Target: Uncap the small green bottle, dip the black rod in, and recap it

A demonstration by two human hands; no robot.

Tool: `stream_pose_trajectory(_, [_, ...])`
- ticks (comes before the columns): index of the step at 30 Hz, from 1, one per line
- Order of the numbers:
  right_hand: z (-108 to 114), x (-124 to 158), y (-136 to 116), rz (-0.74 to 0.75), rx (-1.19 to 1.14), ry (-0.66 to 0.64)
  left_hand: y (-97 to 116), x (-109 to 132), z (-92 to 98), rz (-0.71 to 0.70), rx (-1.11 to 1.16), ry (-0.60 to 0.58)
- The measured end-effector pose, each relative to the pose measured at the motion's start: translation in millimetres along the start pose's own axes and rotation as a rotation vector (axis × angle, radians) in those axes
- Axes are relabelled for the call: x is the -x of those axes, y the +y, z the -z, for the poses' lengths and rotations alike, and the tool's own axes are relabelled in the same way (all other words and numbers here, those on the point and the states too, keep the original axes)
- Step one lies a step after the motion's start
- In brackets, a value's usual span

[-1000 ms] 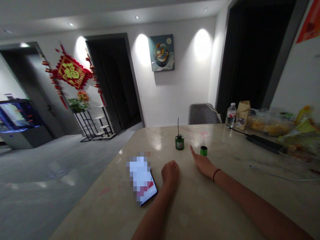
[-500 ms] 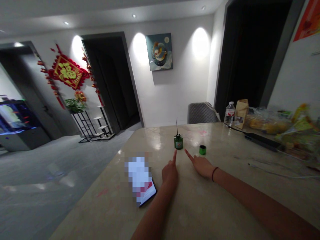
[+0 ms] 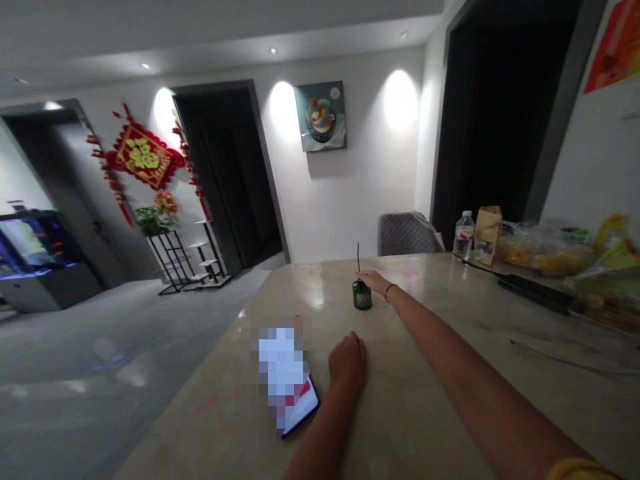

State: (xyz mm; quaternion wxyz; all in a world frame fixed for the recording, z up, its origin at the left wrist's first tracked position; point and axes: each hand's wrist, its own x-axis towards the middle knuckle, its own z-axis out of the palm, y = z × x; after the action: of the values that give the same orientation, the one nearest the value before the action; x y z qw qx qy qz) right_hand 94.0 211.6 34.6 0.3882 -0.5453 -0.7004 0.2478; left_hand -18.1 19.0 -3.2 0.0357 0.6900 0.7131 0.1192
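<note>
A small green glass diffuser bottle (image 3: 363, 298) stands upright on the table, with a thin dark diffuser stick (image 3: 359, 255) rising from its neck. My right hand (image 3: 374, 281) is at the neck, its fingers closed around the base of the stick; the fingertips are partly hidden. Nearer to me, my left hand (image 3: 347, 357) rests on the table in a loose fist, with nothing visible in it. Left of that hand lies a phone (image 3: 306, 408), its lit screen mostly blurred out. The green cap is out of sight, where my right arm crosses.
Pale stone table (image 3: 400, 413) in front of me. On its right side are a water bottle (image 3: 465, 235), a paper bag (image 3: 488, 235), plastic-wrapped food (image 3: 543, 253), a black oblong device (image 3: 533, 292) and a white cable (image 3: 565, 363). A grey chair (image 3: 407, 235) stands behind.
My right hand has gone from pointing near the bottle to gripping at its neck, its arm now covering the green cap. My left hand has drawn back and curled its pointing finger in.
</note>
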Motion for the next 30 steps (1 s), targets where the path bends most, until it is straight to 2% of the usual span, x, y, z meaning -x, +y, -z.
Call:
stream_pose_trajectory(4, [-12.8,0.8,8.3,-0.003,-0.082,0.033,0.7,0.9,0.5,-0.008,0.003,-0.005])
stream_pose_trajectory(7, [-9.3,0.3,4.4,0.009,-0.133,0.097,1.2,1.5,1.1,-0.004,0.003,-0.017])
stream_pose_trajectory(11, [16.6,-2.9,-17.1,0.053,-0.258,0.232,1.4,2.0,1.8,-0.006,0.008,-0.009])
stream_pose_trajectory(14, [45.8,3.3,-35.8,0.090,-0.518,0.428,1.5,1.9,2.0,0.000,0.011,-0.024])
stream_pose_trajectory(16, [61.2,16.4,-42.4,0.046,-0.511,0.430,1.7,1.6,2.1,0.003,0.010,-0.032])
stream_pose_trajectory(19, [67.8,49.4,-39.3,-0.143,-0.299,0.132,2.1,1.0,2.3,0.006,0.008,-0.037])
stream_pose_trajectory(22, [58.0,87.1,-26.7,-0.266,0.062,-0.186,2.4,0.7,2.4,0.012,0.000,-0.040])
stream_pose_trajectory(23, [53.9,97.4,-22.7,-0.275,0.202,-0.241,2.4,0.7,2.4,0.012,-0.002,-0.039])
stream_pose_trajectory(26, [47.7,115.5,-15.7,-0.170,0.575,-0.205,1.7,1.1,2.0,0.004,-0.001,-0.022])
stream_pose_trajectory(30, [56.1,114.2,-9.8,0.008,0.856,-0.074,0.4,1.5,0.8,0.003,0.009,-0.004])
